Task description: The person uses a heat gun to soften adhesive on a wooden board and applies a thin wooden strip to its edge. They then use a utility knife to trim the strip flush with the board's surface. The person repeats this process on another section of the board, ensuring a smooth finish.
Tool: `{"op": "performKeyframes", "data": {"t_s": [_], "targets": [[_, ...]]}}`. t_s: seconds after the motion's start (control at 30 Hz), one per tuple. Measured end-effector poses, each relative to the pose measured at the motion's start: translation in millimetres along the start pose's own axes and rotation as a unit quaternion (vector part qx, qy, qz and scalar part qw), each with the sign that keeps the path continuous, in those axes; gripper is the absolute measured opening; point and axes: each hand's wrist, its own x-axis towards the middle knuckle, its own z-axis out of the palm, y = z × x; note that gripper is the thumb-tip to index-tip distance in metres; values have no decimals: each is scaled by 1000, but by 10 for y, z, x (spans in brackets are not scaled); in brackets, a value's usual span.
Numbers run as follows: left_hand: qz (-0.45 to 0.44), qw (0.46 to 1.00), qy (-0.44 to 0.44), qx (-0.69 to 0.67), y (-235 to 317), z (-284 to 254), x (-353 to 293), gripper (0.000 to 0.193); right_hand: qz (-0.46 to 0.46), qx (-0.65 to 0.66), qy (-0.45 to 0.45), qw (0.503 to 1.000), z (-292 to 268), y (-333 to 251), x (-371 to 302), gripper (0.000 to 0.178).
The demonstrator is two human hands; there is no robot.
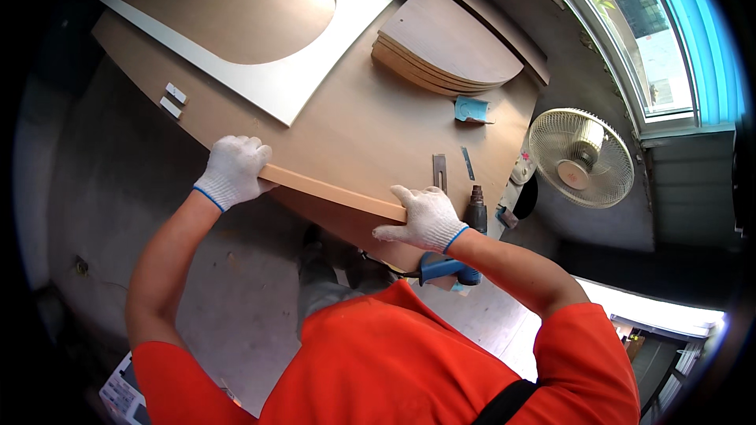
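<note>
Both my hands wear white knit gloves with blue cuffs. Between them, at the near edge of the table, a wooden board (335, 191) is on edge, its long narrow tan side facing up. My left hand (235, 167) is closed around the board's left end, its fingertips partly hidden. At the other end, my right hand (426, 219) straddles the edge, with fingers on either side of the board. Just right of that hand lies a blue and black heat gun (475, 216), partly covered by my wrist. The board's lower face is in shadow.
A white panel with a rounded cutout (276, 83) lies at the back left of the table (346, 142). Stacked curved boards (449, 35), a blue tape dispenser-like piece (472, 109), a metal square-like tool (439, 171) and a thin blade (468, 163) sit rightward. A fan (581, 157) stands beyond.
</note>
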Motion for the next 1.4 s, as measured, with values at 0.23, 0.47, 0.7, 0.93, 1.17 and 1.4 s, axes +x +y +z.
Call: {"op": "performKeyframes", "data": {"t_s": [0.23, 0.47, 0.7, 0.93, 1.17, 1.4], "targets": [[-20, 999, -47, 17, 703, 265, 278, 39, -63, 23, 79, 995, 1, -676, 505, 113], [10, 999, -44, 21, -37, -32, 72, 44, -49, 21, 21, 998, -139, -141, 114, 116], [-20, 1000, -11, -6, 57, 156, -27, 44, -67, 76, 5, 995, -169, -565, 413, 121], [-4, 1000, -15, 6, 50, 91, -11, 41, -126, 90, 49, 987, -103, -810, 601, 121], [-6, 1000, 4, 9, 98, 119, 14, 42, -78, 67, 36, 994, -65, -192, 111, 118], [-10, 999, 47, 19, 1121, 598, 436, 35, -131, 270, 202, 932, 66, -441, 520, 74]]}}
